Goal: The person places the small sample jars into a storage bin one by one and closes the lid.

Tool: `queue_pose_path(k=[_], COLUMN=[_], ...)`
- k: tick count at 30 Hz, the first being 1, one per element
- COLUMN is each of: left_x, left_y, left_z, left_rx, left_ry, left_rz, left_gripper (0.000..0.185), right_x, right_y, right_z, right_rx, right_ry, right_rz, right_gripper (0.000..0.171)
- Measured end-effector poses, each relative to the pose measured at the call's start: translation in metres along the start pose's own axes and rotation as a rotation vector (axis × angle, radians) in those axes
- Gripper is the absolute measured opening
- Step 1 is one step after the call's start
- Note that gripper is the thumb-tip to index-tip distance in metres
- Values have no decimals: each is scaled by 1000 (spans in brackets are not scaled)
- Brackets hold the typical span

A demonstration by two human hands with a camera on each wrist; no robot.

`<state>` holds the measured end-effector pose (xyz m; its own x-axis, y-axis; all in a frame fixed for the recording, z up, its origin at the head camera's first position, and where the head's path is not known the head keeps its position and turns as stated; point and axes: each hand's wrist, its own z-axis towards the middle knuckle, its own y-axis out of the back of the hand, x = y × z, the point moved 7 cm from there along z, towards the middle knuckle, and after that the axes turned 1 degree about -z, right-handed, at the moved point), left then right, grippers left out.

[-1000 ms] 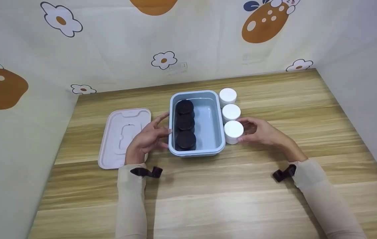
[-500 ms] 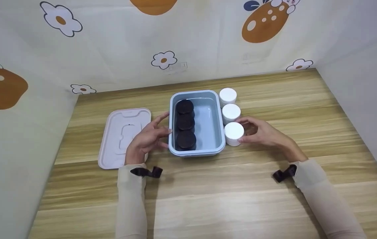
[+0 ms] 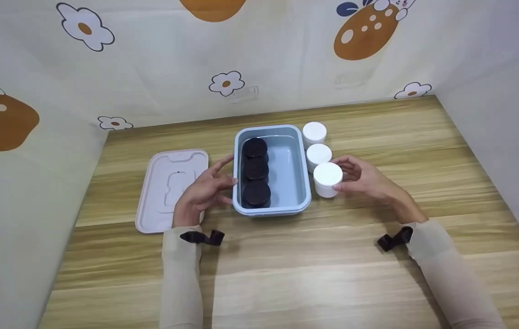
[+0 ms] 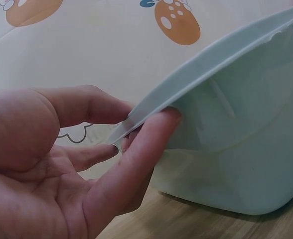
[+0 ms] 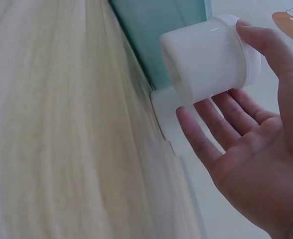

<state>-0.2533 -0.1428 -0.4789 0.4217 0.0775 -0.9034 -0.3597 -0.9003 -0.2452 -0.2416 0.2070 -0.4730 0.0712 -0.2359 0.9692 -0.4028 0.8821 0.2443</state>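
Observation:
A light blue plastic bin (image 3: 286, 171) stands on the table, with three dark-lidded jars (image 3: 256, 193) lined up along its left side. My left hand (image 3: 205, 188) pinches the bin's left rim, thumb on top and fingers against the wall, as the left wrist view (image 4: 226, 124) shows from close by. My right hand (image 3: 363, 179) holds a white lidded jar (image 3: 328, 179) between thumb and fingers. In the right wrist view this white jar (image 5: 206, 62) is tilted and its base is raised off the table. Two more white jars (image 3: 318, 155) stand in a row beside the bin's right wall.
A pale rectangular lid (image 3: 161, 183) lies flat left of the bin, partly under my left wrist. The wood-grain table (image 3: 286, 265) meets a patterned cloth wall (image 3: 163, 68) at the back and sides.
My right hand first drew the nearest white jar slightly toward me, then lifted it and moved it right, away from the bin. The left hand stays on the rim.

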Motion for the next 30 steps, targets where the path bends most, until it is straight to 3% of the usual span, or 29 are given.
queue_pose_path(k=[6,17,23,30], left_x=[-1,0,0,1], left_y=[1,1,1,0], left_z=[1,0,0,1], left_rx=[-5,-11,-14,-6], left_ry=[-10,-7,-5,-9], left_rz=[18,20,30,27], left_gripper=[78,77,76,75], right_x=[12,45,64,90], right_y=[0,-6,-8,-17], right_z=[-1,-3,4,27], right_rx=[-26,-54,-102,-143], right_ry=[11,177,170,135], right_rz=[53,96,-11,-26], right_gripper=[62,72,69,67])
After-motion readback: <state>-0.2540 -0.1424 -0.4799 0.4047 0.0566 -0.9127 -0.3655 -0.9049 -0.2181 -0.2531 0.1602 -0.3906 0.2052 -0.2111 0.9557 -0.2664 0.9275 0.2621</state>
